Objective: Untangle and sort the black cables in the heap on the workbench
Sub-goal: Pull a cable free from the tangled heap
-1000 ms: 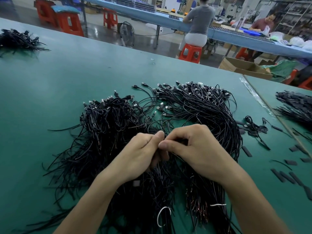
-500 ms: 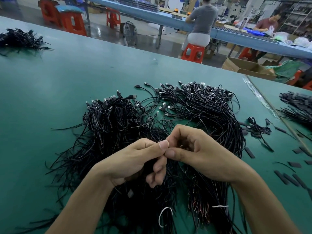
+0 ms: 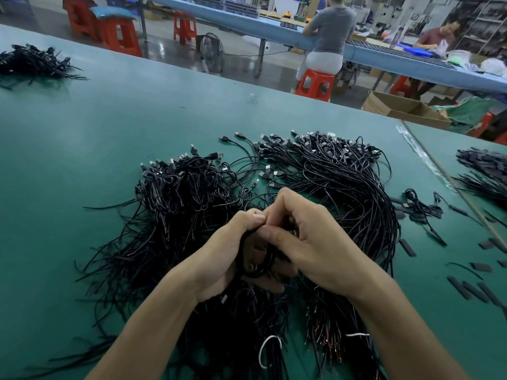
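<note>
The left hand [image 3: 227, 253] curls round a looped cable [image 3: 263, 270] and the right hand [image 3: 310, 237] pinches its top, both over the heap [image 3: 186, 204] mid-workbench [image 3: 109, 127]. Tangled cables crowd under both wrists. Loose black strips [image 3: 466, 290] lie to the right. 2 other piles sit far left [image 3: 30, 63] and far right [image 3: 482, 171].

Matt green workbench [image 3: 109, 133]; black cables [image 3: 343, 182] look smooth, rubbery-plastic, with shiny metal plug tips [image 3: 264, 175]; glossy red plastic stool [image 3: 315, 83].

The cables [image 3: 178, 204] are black. The workbench [image 3: 109, 127] is dark green. A thin tie [image 3: 356, 334] is white. The stool [image 3: 315, 83] is red. The far table [image 3: 241, 23] is blue. The box [image 3: 395, 108] is brown.
</note>
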Action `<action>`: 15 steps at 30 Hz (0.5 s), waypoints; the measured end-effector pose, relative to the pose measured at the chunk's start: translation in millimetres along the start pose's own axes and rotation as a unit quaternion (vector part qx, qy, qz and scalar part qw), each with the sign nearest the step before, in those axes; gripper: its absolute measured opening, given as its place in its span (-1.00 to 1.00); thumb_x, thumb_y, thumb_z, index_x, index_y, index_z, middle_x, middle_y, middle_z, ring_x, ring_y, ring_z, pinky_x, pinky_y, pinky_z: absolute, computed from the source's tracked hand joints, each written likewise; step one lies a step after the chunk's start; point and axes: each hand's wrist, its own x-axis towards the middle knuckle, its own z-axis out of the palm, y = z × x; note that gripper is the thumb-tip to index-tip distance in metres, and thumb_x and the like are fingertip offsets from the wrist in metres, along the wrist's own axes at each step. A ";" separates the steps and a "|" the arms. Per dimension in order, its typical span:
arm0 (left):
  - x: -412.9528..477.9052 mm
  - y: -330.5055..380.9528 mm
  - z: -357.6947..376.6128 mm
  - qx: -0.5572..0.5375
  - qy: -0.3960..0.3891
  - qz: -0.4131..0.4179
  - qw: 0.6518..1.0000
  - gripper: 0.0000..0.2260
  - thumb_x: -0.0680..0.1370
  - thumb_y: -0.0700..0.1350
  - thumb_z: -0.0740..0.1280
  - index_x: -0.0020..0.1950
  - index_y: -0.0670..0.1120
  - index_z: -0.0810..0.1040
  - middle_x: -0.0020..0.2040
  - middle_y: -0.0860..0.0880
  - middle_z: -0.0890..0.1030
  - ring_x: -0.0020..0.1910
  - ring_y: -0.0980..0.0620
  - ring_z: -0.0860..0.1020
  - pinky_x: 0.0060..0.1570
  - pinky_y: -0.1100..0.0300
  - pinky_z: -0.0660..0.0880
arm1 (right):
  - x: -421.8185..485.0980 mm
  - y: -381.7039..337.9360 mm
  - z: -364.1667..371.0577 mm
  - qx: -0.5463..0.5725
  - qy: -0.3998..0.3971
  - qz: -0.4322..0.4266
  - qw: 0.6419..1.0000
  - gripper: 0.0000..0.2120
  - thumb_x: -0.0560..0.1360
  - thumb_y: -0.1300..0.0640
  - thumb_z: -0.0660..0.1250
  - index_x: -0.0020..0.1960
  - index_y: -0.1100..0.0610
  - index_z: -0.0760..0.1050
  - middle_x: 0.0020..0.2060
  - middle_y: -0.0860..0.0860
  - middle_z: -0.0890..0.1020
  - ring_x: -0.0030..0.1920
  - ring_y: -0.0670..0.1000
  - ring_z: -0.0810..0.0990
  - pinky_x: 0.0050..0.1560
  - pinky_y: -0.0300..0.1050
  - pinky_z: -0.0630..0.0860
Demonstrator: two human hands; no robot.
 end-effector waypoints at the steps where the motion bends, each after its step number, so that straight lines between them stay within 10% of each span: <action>1: -3.1 -3.2 0.8 -0.040 -0.025 0.004 0.999 -0.56 0.66 0.07 0.03 0.06 -0.25 0.53 -0.12 -0.24 0.61 -0.24 -0.16 0.61 -0.36 0.03 0.60 | 1.2 0.3 0.8 0.014 0.001 0.001 1.000 -0.83 0.54 0.14 0.35 -0.15 -0.01 0.39 -0.25 0.05 0.64 -0.30 0.04 0.62 -0.25 0.14 0.56; 6: -9.2 -9.9 -4.8 0.002 0.026 0.025 0.999 -0.53 0.53 0.34 0.13 -0.31 0.03 0.58 -0.49 0.01 0.42 -0.62 0.12 0.25 -0.60 0.41 0.15 | 6.4 7.4 2.2 -0.002 0.049 -0.005 0.999 -0.85 0.52 0.17 0.43 -0.15 0.03 0.48 -0.31 -0.03 0.65 -0.29 -0.05 0.63 -0.21 -0.05 0.57; 10: -3.2 -12.5 -11.5 0.006 0.131 0.098 0.987 -0.49 0.60 0.29 0.10 -0.40 0.02 0.46 -0.55 0.03 0.34 -0.66 0.11 0.22 -0.62 0.39 0.16 | 2.7 21.7 5.8 0.001 0.097 0.105 0.990 -0.73 0.47 -0.22 0.39 -0.09 -0.04 0.48 -0.32 -0.13 0.60 -0.36 -0.21 0.50 -0.32 -0.32 0.44; 15: -1.0 -12.2 -12.3 -0.064 0.237 0.172 0.954 -0.48 0.60 0.27 0.09 -0.46 0.01 0.32 -0.58 -0.03 0.32 -0.69 0.06 0.25 -0.67 0.36 0.18 | -6.5 39.4 27.2 -0.179 -0.059 0.253 0.949 -0.68 0.57 -0.19 0.30 -0.13 0.05 0.57 -0.28 -0.04 0.60 -0.35 -0.15 0.55 -0.33 -0.22 0.52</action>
